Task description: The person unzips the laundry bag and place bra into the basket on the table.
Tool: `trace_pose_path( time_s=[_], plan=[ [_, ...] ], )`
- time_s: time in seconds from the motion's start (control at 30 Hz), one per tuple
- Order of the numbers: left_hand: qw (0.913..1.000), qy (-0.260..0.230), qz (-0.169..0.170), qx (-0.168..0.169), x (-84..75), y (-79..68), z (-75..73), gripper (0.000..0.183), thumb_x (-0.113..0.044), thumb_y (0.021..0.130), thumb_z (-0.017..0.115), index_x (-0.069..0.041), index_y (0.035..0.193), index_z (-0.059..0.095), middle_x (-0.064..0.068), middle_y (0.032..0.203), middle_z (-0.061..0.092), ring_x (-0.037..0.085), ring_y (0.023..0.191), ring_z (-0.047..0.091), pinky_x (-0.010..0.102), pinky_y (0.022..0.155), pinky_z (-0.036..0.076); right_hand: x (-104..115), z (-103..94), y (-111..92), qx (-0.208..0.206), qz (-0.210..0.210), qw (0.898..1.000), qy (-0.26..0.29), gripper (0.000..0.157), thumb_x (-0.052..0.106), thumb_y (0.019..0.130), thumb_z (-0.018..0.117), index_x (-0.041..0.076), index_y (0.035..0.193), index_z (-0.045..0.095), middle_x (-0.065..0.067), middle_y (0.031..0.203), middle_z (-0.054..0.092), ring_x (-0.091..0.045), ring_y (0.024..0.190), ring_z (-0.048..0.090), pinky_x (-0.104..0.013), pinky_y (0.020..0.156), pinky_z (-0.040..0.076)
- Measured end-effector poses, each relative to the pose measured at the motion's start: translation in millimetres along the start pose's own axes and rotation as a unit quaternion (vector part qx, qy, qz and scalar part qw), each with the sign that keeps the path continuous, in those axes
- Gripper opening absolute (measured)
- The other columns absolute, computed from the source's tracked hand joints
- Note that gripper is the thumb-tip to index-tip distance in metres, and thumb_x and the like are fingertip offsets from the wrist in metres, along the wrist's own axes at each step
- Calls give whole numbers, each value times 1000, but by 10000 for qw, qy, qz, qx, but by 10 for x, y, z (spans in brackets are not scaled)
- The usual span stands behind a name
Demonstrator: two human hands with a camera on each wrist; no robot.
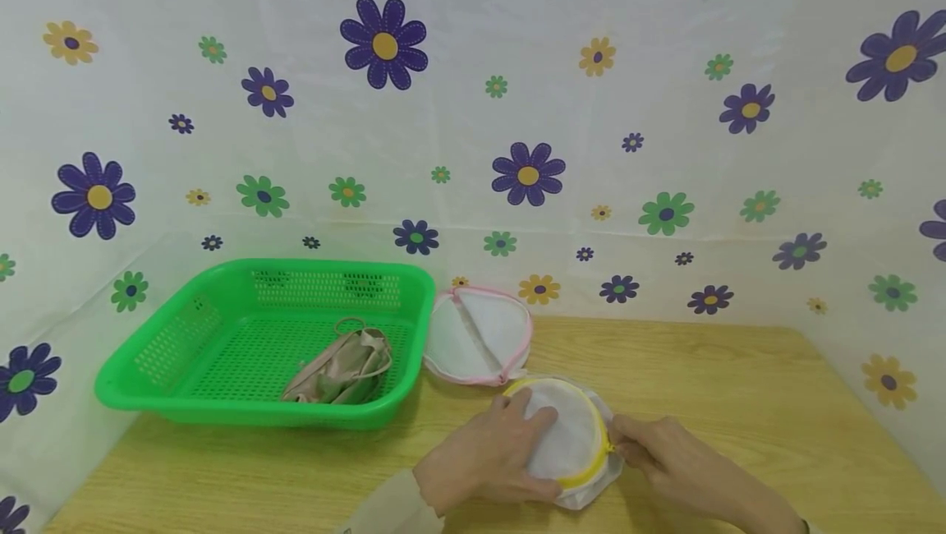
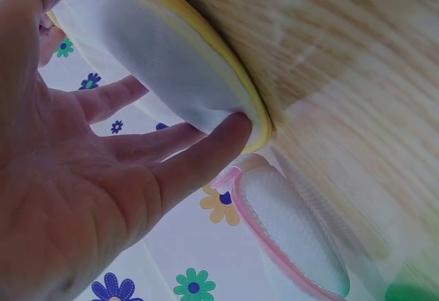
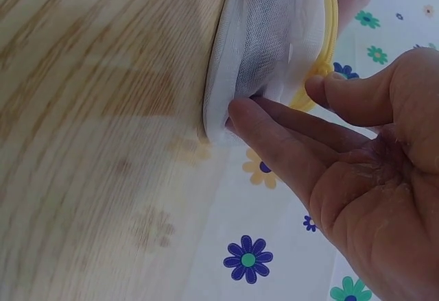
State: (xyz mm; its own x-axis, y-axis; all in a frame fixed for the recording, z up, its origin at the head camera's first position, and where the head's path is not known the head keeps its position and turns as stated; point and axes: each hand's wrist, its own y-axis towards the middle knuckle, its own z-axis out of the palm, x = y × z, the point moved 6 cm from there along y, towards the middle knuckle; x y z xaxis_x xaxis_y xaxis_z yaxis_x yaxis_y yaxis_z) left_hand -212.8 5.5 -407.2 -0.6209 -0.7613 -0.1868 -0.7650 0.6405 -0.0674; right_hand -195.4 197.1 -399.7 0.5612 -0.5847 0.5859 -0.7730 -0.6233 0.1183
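Note:
A round white mesh laundry bag (image 1: 565, 427) with a yellow zipper (image 1: 597, 462) round its top lies near the table's front. Spread across its top is my left hand (image 1: 498, 452), fingertips pressing into the white mesh. At the bag's right side, my right hand (image 1: 676, 460) grips the edge by the zipper pull. In the right wrist view, its thumb (image 3: 357, 99) is at the yellow zipper and its fingers (image 3: 274, 133) are against the mesh side wall. The left wrist view shows the left fingers (image 2: 206, 151) reaching over the mesh to the yellow rim.
Behind it lies another white mesh bag (image 1: 484, 337) with pink trim. To the left stands a green plastic basket (image 1: 269, 411) holding a bunched beige cloth item (image 1: 340, 370) with a cord loop. A flower-patterned sheet (image 1: 458, 123) surrounds the wooden table (image 1: 702, 370).

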Motion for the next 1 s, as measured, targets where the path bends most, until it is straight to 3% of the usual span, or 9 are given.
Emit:
trace_pose_path(
  time_s=[0.37,0.5,0.73,1.0],
  plan=[
    [9999,66,13,-94,-3,1,-10,76,-64,82,67,-24,145,49,16,149,49,32,123,57,39,92,58,15,9,-9,-86,-446,9988,-199,18,0,101,55,17,97,58,9,84,62,8,73,47,-16,60,46],
    [10000,24,4,-51,2,-4,-11,76,-64,82,67,-24,145,49,17,149,49,31,121,57,38,91,58,28,22,-7,-4,-440,9988,-236,19,0,101,55,18,96,57,10,82,60,8,72,46,-16,60,44],
    [9999,40,35,-138,15,6,-8,78,-66,83,66,-23,145,50,16,148,49,31,121,56,38,94,57,0,18,10,107,80,9999,-102,17,4,103,53,19,99,60,10,85,62,5,74,49,-18,62,46],
    [9999,130,-8,30,38,28,-2,88,-73,80,68,-26,151,46,13,148,48,29,119,55,37,94,56,-135,-101,68,-375,-81,9991,-180,16,5,102,56,17,92,60,7,77,60,6,68,46,-19,58,46]
  ],
)
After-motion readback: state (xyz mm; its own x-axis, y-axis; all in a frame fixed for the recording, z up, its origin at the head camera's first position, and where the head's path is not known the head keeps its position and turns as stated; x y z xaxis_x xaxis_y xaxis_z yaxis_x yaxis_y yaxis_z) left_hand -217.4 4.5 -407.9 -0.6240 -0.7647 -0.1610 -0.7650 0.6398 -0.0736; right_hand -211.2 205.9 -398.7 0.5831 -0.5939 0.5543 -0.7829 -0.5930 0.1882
